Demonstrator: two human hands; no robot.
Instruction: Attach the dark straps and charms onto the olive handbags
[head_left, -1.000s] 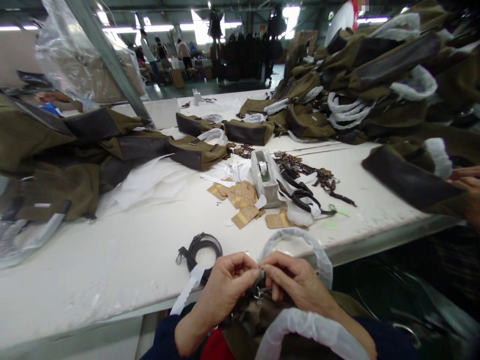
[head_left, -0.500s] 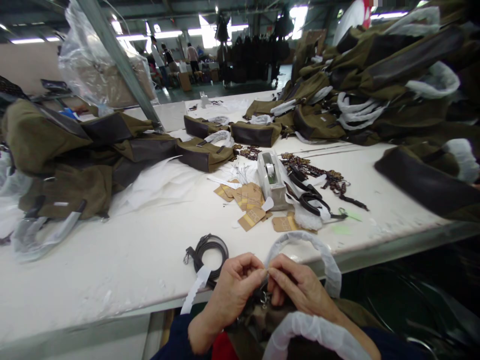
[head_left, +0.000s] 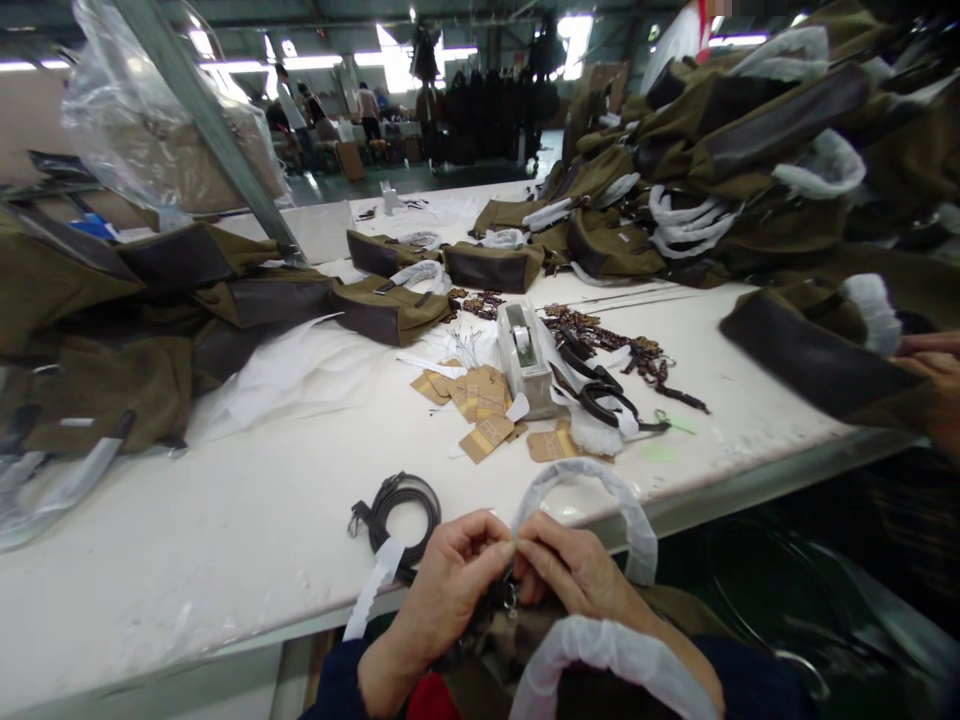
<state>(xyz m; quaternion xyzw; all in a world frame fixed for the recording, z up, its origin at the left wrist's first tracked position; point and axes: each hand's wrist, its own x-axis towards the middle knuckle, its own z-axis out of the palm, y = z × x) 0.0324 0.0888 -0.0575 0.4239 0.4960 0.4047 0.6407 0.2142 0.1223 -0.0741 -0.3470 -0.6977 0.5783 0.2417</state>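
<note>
An olive handbag [head_left: 491, 640] lies in front of me at the table's edge, its two handles [head_left: 592, 640] wrapped in white film. Above it, my left hand [head_left: 457, 565] and my right hand [head_left: 574, 565] meet with thumbs and forefingers pinched. Whatever sits between those fingertips is too small to make out. A metal clasp [head_left: 511, 597] shows just below them on the bag. Beside my left hand rests a coiled dark strap [head_left: 401, 505] with a metal hook, and a strip of white paper [head_left: 375, 585] hangs near it.
Brown tags [head_left: 484, 435], a tape dispenser [head_left: 525, 360], black-handled scissors [head_left: 604, 395] and patterned cords [head_left: 637, 350] lie mid-table. Bags pile up at left [head_left: 97, 370] and right [head_left: 750, 150]. At far right, another person's hand [head_left: 937, 375] touches a bag [head_left: 817, 350].
The view has shifted slightly, so the scene sits further left. Another person's hand has appeared at the bag on the far right. My hands keep the same pinch.
</note>
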